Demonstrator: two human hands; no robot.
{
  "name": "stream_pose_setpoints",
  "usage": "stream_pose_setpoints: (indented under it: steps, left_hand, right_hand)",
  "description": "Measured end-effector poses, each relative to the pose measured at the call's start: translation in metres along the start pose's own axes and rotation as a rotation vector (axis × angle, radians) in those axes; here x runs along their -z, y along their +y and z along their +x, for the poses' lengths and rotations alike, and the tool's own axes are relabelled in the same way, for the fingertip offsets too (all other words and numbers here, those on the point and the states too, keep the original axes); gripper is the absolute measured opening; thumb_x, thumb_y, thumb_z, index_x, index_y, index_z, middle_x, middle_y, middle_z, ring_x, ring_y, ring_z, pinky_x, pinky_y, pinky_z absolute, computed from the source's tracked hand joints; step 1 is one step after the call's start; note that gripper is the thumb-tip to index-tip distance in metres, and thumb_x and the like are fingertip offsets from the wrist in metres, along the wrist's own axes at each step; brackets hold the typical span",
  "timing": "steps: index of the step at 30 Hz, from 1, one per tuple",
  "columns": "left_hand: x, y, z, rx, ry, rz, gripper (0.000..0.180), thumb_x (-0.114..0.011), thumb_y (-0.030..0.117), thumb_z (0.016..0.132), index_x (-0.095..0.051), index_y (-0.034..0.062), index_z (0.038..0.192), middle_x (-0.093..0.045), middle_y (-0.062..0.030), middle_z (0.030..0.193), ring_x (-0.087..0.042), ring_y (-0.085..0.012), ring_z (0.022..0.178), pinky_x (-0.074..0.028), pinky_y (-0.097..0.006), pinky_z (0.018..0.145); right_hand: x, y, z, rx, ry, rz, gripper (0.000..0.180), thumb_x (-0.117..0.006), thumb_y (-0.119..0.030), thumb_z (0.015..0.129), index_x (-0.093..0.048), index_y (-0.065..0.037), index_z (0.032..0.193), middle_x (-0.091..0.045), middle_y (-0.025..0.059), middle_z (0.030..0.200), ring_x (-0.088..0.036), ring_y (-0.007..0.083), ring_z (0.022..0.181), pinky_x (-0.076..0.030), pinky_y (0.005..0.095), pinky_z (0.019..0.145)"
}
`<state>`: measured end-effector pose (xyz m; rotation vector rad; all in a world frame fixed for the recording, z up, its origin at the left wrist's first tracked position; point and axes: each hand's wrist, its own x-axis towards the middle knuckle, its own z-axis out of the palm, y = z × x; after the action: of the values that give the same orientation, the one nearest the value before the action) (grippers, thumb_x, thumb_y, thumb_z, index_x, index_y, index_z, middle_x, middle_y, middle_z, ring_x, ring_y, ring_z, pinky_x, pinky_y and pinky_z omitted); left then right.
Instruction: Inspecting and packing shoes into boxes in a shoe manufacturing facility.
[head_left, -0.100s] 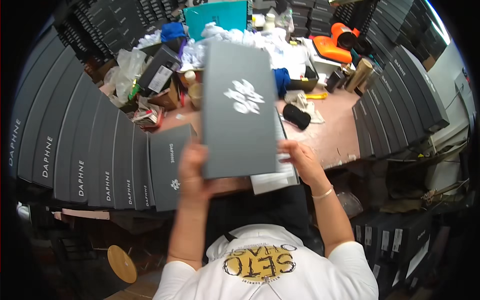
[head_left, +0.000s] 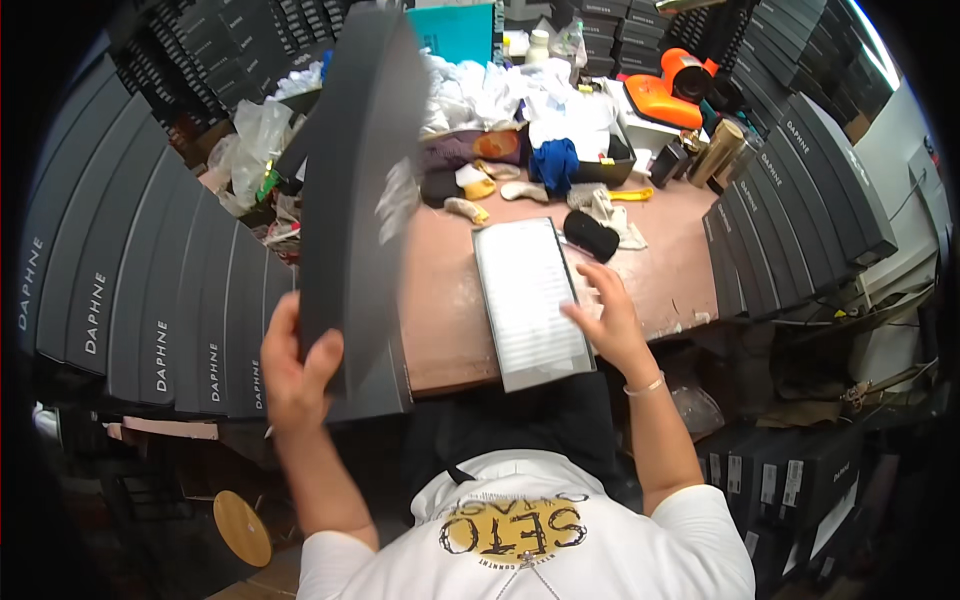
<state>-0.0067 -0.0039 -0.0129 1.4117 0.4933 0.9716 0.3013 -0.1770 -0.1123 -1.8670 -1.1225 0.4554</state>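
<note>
A dark grey shoebox lid is raised on edge at the left, smeared by motion, with a white emblem on its broad face. My left hand grips its near end, thumb on one side. In front of me on the table lies an uncovered shoebox lined with white tissue paper. My right hand is at the box's right edge, fingers apart and curved, holding nothing. What lies under the paper is hidden.
Rows of grey shoeboxes line the left, with more boxes at the right. Behind the open box sit a black brush or sponge, a blue cloth, crumpled white paper and an orange tool. The pinkish tabletop ends near my lap.
The lid has swung left and turned on edge in my left hand, uncovering the paper-lined box. My right hand has stayed beside the box, its fingers spreading a little.
</note>
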Motion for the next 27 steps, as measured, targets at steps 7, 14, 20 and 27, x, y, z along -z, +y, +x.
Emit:
stream_pose_setpoints:
  steps: [7, 14, 20, 27]
  left_hand:
    - [0.069, -0.099, -0.053, 0.248, -0.333, 1.346, 0.035, -0.064, 0.013, 0.086, -0.052, -0.0003, 0.116, -0.063, -0.0229, 0.092, -0.062, -0.0418, 0.086, -0.046, -0.052, 0.072]
    - [-0.061, -0.129, -0.054, 0.048, -0.394, 0.800, 0.069, -0.069, 0.020, 0.084, -0.036, -0.0004, 0.141, -0.034, -0.0260, 0.143, -0.033, -0.0426, 0.133, -0.031, -0.044, 0.109]
    - [-0.093, -0.271, -0.031, 0.097, -0.189, 0.442, 0.076, -0.058, 0.011, 0.088, -0.015, 0.0015, 0.150, -0.028, -0.0286, 0.147, -0.030, -0.0414, 0.136, -0.025, -0.042, 0.112]
    - [-0.084, -0.254, -0.060, 0.213, -0.096, 0.433, 0.065, -0.048, 0.002, 0.089, -0.021, 0.0008, 0.148, -0.031, -0.0253, 0.149, -0.034, -0.0329, 0.137, -0.026, -0.037, 0.112]
  right_hand:
    - [-0.052, 0.071, -0.021, 0.370, -0.109, -0.636, 0.044, -0.073, -0.016, 0.077, -0.058, -0.006, 0.117, -0.054, 0.0202, 0.121, -0.050, 0.0380, 0.116, -0.042, 0.0461, 0.096]
    - [-0.044, 0.125, -0.038, -0.727, 0.432, 0.976, 0.028, -0.049, -0.026, 0.098, -0.057, -0.006, 0.081, -0.060, 0.0023, 0.075, -0.058, 0.0112, 0.062, -0.044, 0.0254, 0.051]
    - [-0.010, 0.061, -0.094, -0.488, -0.388, 0.526, 0.027, -0.060, -0.026, 0.093, -0.059, -0.004, 0.079, -0.059, 0.0011, 0.066, -0.054, 0.0075, 0.056, -0.043, 0.0216, 0.049]
    - [-0.078, 0.058, -0.002, 0.160, -0.012, -0.060, 0.057, -0.063, -0.008, 0.083, -0.042, -0.001, 0.136, -0.051, 0.0214, 0.126, -0.052, 0.0304, 0.117, -0.047, 0.0384, 0.092]
